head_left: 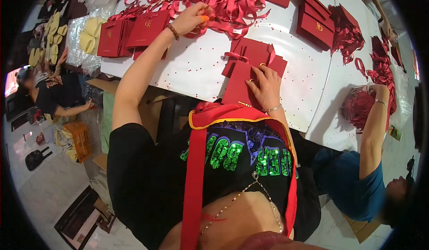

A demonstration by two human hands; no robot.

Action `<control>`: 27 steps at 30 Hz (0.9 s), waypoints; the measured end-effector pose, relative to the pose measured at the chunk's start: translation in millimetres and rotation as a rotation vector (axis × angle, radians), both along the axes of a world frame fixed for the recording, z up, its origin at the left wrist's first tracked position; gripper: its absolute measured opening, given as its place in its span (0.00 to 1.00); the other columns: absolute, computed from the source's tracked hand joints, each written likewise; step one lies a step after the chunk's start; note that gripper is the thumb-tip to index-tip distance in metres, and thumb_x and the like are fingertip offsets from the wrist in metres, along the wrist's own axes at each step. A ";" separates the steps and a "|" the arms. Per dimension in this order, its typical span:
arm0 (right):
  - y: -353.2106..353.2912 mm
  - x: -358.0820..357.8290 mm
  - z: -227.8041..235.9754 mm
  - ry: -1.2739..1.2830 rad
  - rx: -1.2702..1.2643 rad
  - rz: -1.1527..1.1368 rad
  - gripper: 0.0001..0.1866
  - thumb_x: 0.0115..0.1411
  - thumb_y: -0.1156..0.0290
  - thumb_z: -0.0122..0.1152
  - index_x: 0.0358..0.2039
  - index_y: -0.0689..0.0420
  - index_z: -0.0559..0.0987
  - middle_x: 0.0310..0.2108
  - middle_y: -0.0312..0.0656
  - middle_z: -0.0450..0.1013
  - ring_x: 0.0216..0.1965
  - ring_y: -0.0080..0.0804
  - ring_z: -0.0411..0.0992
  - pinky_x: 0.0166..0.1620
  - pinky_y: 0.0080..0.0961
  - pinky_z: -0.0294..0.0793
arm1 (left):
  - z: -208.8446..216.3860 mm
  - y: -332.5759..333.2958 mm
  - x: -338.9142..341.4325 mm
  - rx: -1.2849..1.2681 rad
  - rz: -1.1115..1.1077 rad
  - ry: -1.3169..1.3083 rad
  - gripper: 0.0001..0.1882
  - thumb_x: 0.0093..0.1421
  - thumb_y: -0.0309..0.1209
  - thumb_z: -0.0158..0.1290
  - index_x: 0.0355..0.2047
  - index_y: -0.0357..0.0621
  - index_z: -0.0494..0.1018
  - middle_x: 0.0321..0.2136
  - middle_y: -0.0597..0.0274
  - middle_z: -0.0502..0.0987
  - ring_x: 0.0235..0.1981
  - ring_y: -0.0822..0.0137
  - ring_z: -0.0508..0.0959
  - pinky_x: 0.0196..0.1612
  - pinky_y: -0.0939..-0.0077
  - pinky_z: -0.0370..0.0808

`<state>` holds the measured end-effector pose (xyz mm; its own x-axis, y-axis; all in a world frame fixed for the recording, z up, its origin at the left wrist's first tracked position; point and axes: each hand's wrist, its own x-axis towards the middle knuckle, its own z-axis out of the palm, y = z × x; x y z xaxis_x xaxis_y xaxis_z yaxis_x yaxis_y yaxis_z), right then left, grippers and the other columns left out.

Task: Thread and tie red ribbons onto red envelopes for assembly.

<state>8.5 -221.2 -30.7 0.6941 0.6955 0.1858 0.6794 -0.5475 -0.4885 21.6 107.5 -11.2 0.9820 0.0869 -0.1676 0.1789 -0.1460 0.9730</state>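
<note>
My left hand (195, 18), with an orange band on one finger, reaches to the near edge of a heap of red ribbons (232, 2). Its fingers are curled together on a ribbon strand. In front of my body a dark red paper bag (237, 85) lies on top of other red bags (254, 49), with a loop of ribbon handle showing near its upper edge. Resting on that bag, my right hand (267, 88) has its fingers apart, the fingertips close to the bag's opening.
Red bags (117, 37) stand stacked at the left, more bags (315, 24) at the right. Small red dots litter the white table (192, 64). A co-worker's hand (379, 91) touches a plastic-wrapped red bundle (357, 107) at the right. Another person (58, 91) is at the left, near yellow rolls (91, 33).
</note>
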 end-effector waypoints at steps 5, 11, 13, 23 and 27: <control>1.9 2.4 1.1 -0.005 0.001 -0.004 0.22 0.45 0.62 0.62 0.41 0.55 0.73 0.41 0.42 0.67 0.44 0.41 0.63 0.46 0.34 0.60 | -12.7 -31.9 16.4 0.951 -0.172 0.090 0.17 0.51 0.42 0.50 0.40 0.51 0.72 0.33 0.60 0.76 0.35 0.63 0.75 0.36 0.65 0.68; 4.0 0.7 2.9 0.021 0.022 0.006 0.21 0.45 0.64 0.62 0.41 0.56 0.73 0.42 0.42 0.66 0.44 0.40 0.63 0.46 0.35 0.59 | -45.1 -44.0 26.5 1.289 -0.160 -0.009 0.11 0.46 0.36 0.50 0.32 0.55 0.75 0.29 0.62 0.74 0.36 0.57 0.71 0.37 0.56 0.60; 2.2 -0.8 0.9 0.017 0.020 -0.008 0.21 0.45 0.64 0.62 0.41 0.56 0.73 0.42 0.42 0.66 0.45 0.40 0.63 0.46 0.35 0.59 | -21.4 -44.6 28.1 1.094 -0.096 0.107 0.10 0.45 0.37 0.49 0.28 0.53 0.74 0.29 0.62 0.74 0.36 0.58 0.72 0.34 0.55 0.61; 2.7 3.2 3.5 0.020 0.025 0.014 0.21 0.45 0.64 0.62 0.41 0.56 0.73 0.41 0.42 0.66 0.44 0.40 0.63 0.45 0.35 0.59 | 79.5 2.9 0.9 0.997 0.053 -0.440 0.13 0.53 0.28 0.48 0.40 0.44 0.73 0.41 0.58 0.73 0.43 0.63 0.72 0.48 0.73 0.66; 3.4 2.4 4.0 0.000 0.030 0.021 0.21 0.45 0.64 0.61 0.41 0.56 0.73 0.41 0.42 0.66 0.43 0.40 0.63 0.45 0.35 0.59 | 119.9 22.3 2.9 0.871 0.051 -0.596 0.13 0.56 0.27 0.44 0.41 0.37 0.70 0.39 0.58 0.73 0.38 0.65 0.73 0.42 0.77 0.68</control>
<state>10.9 -217.7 -26.7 0.6790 0.7044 0.2067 0.6909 -0.5181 -0.5042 24.5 129.8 108.7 0.8771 -0.0116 0.4802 -0.2675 -0.8421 0.4682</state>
